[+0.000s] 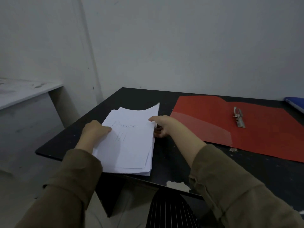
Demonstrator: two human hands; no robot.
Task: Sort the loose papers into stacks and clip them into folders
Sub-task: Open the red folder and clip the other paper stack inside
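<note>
White sheets of paper, a loose stack (130,142) with handwriting on the top page, lie at the near left corner of a black table (172,162), their near edge jutting past the table's rim. A person in olive-brown sleeves holds the stack from both sides. The left hand (94,130) grips the stack's left edge, thumb on top of the top page and fingers curled beneath. The right hand (162,126) pinches the right edge, thumb laid over the top sheet, the other fingers tucked under the pile. The far corner of the sheets curls upward.

To the right, well apart from the stack, a red folder (230,127) lies spread open and flat on the table, its metal clip (238,116) showing near the middle fold. A blue folder (295,103) peeks in at the table's far right edge. The table's dark surface is chipped along the near rim, beside the right sleeve (230,183). A pale shelf (24,91) stands against the wall at left.
</note>
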